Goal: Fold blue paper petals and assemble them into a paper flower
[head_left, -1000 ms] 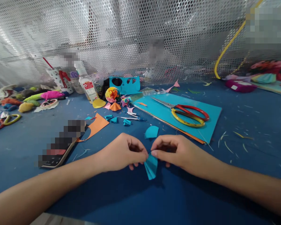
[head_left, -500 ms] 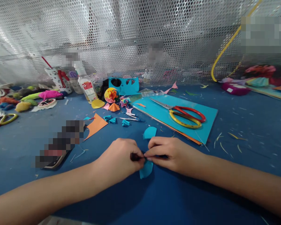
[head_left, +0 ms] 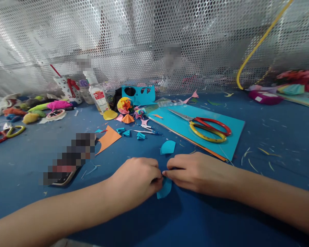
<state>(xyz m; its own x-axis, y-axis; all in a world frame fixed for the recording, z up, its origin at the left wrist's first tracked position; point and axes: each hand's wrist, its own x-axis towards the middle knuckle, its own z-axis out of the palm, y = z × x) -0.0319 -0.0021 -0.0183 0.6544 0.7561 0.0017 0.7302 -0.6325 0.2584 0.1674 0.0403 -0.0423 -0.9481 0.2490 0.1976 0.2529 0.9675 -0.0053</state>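
Note:
Between my two hands is a small piece of blue paper [head_left: 165,190] with a rounded edge. My left hand [head_left: 140,178] pinches it from the left, fingers curled. From the right, the fingertips of my right hand [head_left: 187,171] close on the same paper, almost touching the left fingers. The part under the fingertips is hidden. Just beyond my hands a second blue paper piece [head_left: 168,147], also round-edged, lies on the table. Several small folded blue papers [head_left: 141,136] lie farther left, beside a pair of compasses [head_left: 146,131].
Red-and-yellow scissors [head_left: 208,127] rest on a stack of blue paper [head_left: 231,137] at the right. A phone [head_left: 72,161] and an orange paper scrap [head_left: 110,139] lie left. Behind stand a glue bottle [head_left: 99,97] and a cut blue sheet [head_left: 141,97] before a perforated metal screen [head_left: 144,44].
The whole view has shifted slightly, so things appear a little farther right. My hands stay together on the blue paper, with the left fingers curled slightly more.

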